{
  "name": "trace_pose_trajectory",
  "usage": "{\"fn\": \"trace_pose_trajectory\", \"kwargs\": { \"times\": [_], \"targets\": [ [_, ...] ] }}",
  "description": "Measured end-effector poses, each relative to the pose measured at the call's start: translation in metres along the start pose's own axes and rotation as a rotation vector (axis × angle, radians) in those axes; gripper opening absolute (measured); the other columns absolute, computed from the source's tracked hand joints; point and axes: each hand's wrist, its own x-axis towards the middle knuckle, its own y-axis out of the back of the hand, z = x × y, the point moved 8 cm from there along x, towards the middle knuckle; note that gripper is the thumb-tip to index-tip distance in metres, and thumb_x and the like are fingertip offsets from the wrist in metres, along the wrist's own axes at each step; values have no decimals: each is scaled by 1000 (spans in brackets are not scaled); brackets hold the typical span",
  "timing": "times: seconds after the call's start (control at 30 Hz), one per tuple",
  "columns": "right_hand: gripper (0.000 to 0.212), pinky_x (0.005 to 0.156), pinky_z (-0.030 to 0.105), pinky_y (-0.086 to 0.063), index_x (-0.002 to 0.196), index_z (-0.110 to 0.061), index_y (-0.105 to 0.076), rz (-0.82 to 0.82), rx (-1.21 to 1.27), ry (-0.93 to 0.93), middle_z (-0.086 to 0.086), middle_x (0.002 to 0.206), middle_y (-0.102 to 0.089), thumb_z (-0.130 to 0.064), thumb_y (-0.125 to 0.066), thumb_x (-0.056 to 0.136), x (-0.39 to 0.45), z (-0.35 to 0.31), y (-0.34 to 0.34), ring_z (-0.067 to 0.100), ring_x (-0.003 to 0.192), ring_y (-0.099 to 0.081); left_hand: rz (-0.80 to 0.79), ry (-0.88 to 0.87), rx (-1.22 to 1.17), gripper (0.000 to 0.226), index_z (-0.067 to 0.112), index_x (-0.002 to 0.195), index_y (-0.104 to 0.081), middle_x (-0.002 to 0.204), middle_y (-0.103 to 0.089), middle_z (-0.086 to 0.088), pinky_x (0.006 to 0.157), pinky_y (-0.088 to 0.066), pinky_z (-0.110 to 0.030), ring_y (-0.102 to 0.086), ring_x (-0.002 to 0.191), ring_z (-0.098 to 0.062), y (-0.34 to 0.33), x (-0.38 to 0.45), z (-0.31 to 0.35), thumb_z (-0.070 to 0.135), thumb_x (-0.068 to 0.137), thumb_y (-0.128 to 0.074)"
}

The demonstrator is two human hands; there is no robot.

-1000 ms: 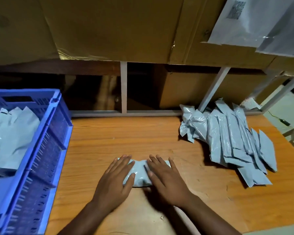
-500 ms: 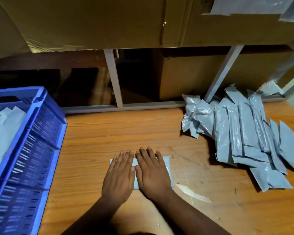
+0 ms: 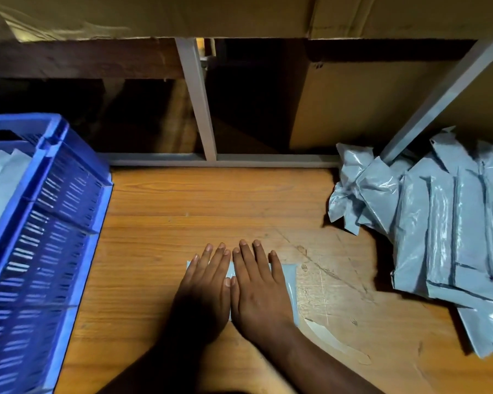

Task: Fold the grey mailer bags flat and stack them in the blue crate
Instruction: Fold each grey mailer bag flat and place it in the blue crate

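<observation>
A folded grey plastic mailer bag (image 3: 289, 288) lies flat on the scuffed orange-brown wooden tabletop (image 3: 211, 211), near the front edge and about midway between the crate and the loose pile. Both hands lie on top of it, palms down and side by side. The left hand (image 3: 204, 297) covers the bag's left part, its fingers (image 3: 215, 258) straight, close together and pointing away from the person, with only a small corner of grey showing past the little finger. The right hand (image 3: 261, 297) covers the middle and right part, its fingers (image 3: 246, 258) likewise straight and only slightly spread; the fingertips of both hands reach past the bag's far edge onto the wood. The inner edges of the two hands touch, and a thin slit of grey shows between them. A strip of the bag stays uncovered along the outer side of the right hand. Neither hand curls round anything; they press flat. The blue slatted plastic crate (image 3: 49, 223) stands at the left of the table, well apart from the hands, with pale grey bags (image 3: 0, 191) inside it. A loose heap of unfolded grey mailer bags (image 3: 439, 223) lies at the right, against a slanted grey metal frame bar (image 3: 444, 95). Brown cardboard boxes (image 3: 367, 103) stand behind the table.
</observation>
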Motion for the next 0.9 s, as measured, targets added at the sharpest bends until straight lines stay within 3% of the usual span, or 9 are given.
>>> {"fn": "trace_pose_trajectory", "kwargs": {
  "times": [0.2, 0.3, 0.4, 0.6, 0.9],
  "targets": [
    [58, 126, 53, -12, 162, -13, -28, -2, 27, 0, 7, 172, -17, -36, -28, 109, 2, 1, -1, 28, 160, -3, 8, 20, -18, 54, 5, 152, -45, 161, -40, -9, 122, -28, -49, -28, 153, -26, 2, 1, 0, 26, 104, -31],
    [57, 125, 50, -12, 161, -14, -32, 8, 36, -4, 6, 170, -22, -37, -28, 109, 1, 1, 0, 27, 159, -14, -12, 31, -31, 54, 7, 153, -44, 162, -38, -6, 123, -27, -48, -27, 154, -22, 0, 0, -1, 28, 105, -31],
    [62, 125, 47, -9, 161, -17, -34, 3, 65, -35, 1, 170, -23, -49, -20, 110, -6, 16, 1, 23, 158, -19, -71, 44, -18, 56, 9, 155, -41, 164, -33, -4, 125, -23, -44, -25, 154, -20, -1, -3, -3, 35, 107, -28],
    [69, 128, 48, -3, 165, -21, -18, 34, 1, -92, -2, 173, -6, -60, -14, 108, -22, 57, 9, 15, 159, 3, -134, 109, 20, 70, 13, 159, -33, 166, -29, -1, 126, -20, -46, -20, 156, -18, -1, -7, -16, 55, 107, -14],
    [71, 128, 52, -10, 165, -12, -15, 37, 0, -92, 5, 173, -5, -55, -14, 108, -17, 49, 7, 22, 160, 4, -156, 120, -32, 69, 11, 160, -30, 167, -24, -4, 127, -19, -45, -16, 157, -22, -1, -3, -12, 49, 107, -9]
  ]
}}
